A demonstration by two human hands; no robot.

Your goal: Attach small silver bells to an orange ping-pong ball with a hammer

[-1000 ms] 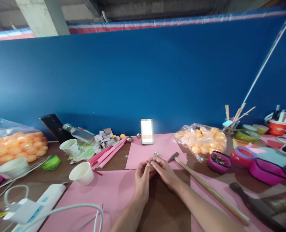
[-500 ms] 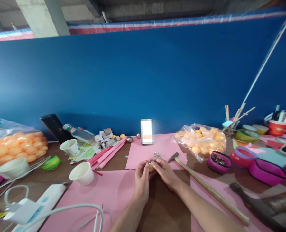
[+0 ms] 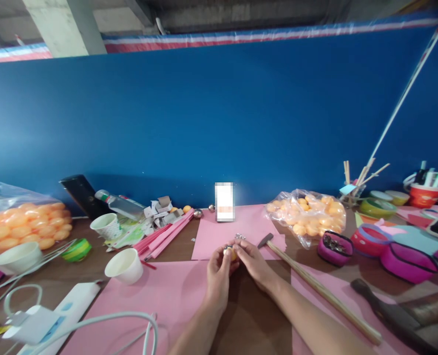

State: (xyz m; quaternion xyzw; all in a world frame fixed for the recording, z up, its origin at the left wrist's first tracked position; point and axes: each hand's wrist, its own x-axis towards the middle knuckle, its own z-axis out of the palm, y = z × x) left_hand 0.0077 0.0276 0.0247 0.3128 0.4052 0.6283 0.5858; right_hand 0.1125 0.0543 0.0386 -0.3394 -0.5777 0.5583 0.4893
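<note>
Low in the middle of the frame, the person's left hand (image 3: 219, 268) and right hand (image 3: 253, 261) meet fingertip to fingertip over a small orange ball (image 3: 230, 253), which sits pinched between them just above the near edge of a pink paper sheet (image 3: 219, 231). The left hand's thumb and fingers are curled closed around the ball's left and under side; the right hand's fingers close on it from the right, and whether they also hold something small and metallic at its top is too small to tell. The ball lies straight ahead of both hands, equally near to each. A hammer (image 3: 315, 286) lies just right of the right hand, head toward the middle of the frame, its long wooden handle running down to the lower right, so the right hand is nearer it.
</note>
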